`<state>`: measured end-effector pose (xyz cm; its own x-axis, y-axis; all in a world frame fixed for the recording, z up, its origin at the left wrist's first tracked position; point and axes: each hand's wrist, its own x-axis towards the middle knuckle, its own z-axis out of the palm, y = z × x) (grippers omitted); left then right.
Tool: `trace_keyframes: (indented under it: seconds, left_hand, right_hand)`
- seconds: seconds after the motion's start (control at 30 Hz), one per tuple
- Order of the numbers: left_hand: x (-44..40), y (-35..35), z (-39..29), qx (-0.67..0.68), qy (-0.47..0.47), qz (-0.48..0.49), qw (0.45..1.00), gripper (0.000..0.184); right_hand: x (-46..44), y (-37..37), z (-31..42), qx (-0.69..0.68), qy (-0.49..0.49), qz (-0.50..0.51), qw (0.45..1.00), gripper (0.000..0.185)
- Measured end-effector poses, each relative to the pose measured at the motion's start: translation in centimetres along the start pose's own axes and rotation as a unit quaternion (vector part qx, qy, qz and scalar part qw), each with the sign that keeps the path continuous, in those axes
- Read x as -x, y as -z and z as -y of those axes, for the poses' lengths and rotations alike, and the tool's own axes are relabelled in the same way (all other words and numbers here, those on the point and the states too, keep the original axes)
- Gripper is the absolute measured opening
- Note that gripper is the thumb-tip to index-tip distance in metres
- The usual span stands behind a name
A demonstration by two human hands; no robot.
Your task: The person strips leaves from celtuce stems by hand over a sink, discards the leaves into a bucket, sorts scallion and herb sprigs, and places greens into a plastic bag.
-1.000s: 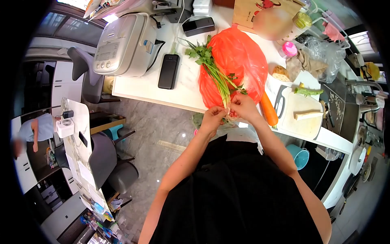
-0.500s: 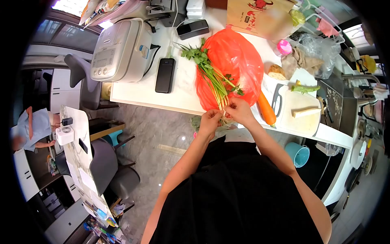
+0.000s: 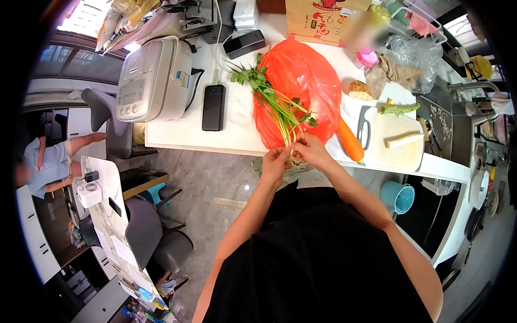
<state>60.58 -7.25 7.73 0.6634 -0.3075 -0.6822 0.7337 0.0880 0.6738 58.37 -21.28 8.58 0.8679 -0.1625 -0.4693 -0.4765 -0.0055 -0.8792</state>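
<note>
A bunch of leafy green stalks [image 3: 277, 107] lies over a red plastic bag [image 3: 304, 75], its root ends at the counter's front edge. My left hand [image 3: 276, 162] pinches the pale lower stalks from the left. Close beside it, my right hand [image 3: 311, 151] has its fingers closed on the same stem bases. Pale roots hang below the fingertips. To the right of the bag lies a carrot [image 3: 350, 141], next to a white cutting board [image 3: 396, 142] that bears a pale peeled stick [image 3: 405, 141].
A rice cooker [image 3: 153, 81], a black power bank [image 3: 214, 107] and a paper bag [image 3: 323, 21] stand or lie on the counter [image 3: 237, 137]. Below the counter is a blue bucket [image 3: 397, 196]. Another person [image 3: 46, 167] is at the far left, beyond a marble-topped table [image 3: 105, 177].
The view has shifted, so the counter items appear further left. Both hands stay at the stem bases with small finger movements. The other person's legs have come into view.
</note>
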Motion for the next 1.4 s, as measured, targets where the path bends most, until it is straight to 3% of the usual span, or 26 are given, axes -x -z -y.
trace_keyframes:
  seconds: [0.1, 0.17, 0.3, 0.37, 0.5, 0.57, 0.67, 0.77, 0.9, 1.27, 1.4]
  left_hand:
    - [0.1, 0.2, -0.3, 0.083, 0.034, 0.007, 0.996, 0.011]
    - [0.0, 0.5, -0.1, 0.043, -0.005, 0.029, 0.999, 0.010]
    - [0.1, 0.5, -0.2, -0.011, -0.019, 0.014, 1.000, 0.011]
    - [0.0, 0.8, -0.2, -0.015, -0.011, 0.027, 0.999, 0.013]
    - [0.4, 0.3, -0.6, -0.008, 0.000, 0.028, 1.000, 0.014]
    - [0.4, 0.3, -0.9, -0.037, -0.009, 0.033, 0.999, 0.012]
    - [-0.2, 1.2, -0.3, -0.044, -0.018, 0.067, 0.997, 0.012]
    - [-0.3, 1.7, -0.1, -0.039, -0.009, 0.086, 0.995, 0.013]
    - [0.2, 1.6, -0.3, -0.054, -0.020, 0.109, 0.992, 0.015]
    - [0.3, 1.9, -0.1, -0.012, 0.000, 0.102, 0.995, 0.018]
    - [-0.1, 2.0, 0.1, -0.044, -0.014, 0.109, 0.993, 0.015]
  right_hand:
    - [-0.2, 0.3, -0.2, -0.074, -0.039, 0.021, 0.996, 0.011]
    - [-0.5, 0.8, -0.1, -0.016, -0.002, 0.035, 0.999, 0.015]
    - [-0.6, 1.9, 0.4, -0.053, -0.032, 0.109, 0.992, 0.015]
    - [-0.9, 2.1, 0.1, -0.030, 0.029, 0.144, 0.989, 0.016]
    - [-0.7, 1.1, -0.2, -0.043, 0.035, 0.059, 0.997, 0.016]
    - [-0.9, 1.1, -0.2, 0.014, -0.043, 0.045, 0.998, 0.014]
    - [-0.6, 1.0, 0.6, -0.046, -0.103, 0.123, 0.986, 0.014]
    - [-0.3, 0.6, 1.0, -0.127, -0.091, 0.080, 0.985, 0.012]
    - [-0.6, 0.6, 0.9, -0.105, -0.075, 0.102, 0.986, 0.011]
    - [-1.1, 0.6, -0.2, -0.199, -0.136, 0.110, 0.964, 0.013]
    - [-0.9, 0.1, 0.4, -0.115, -0.112, 0.082, 0.984, 0.014]
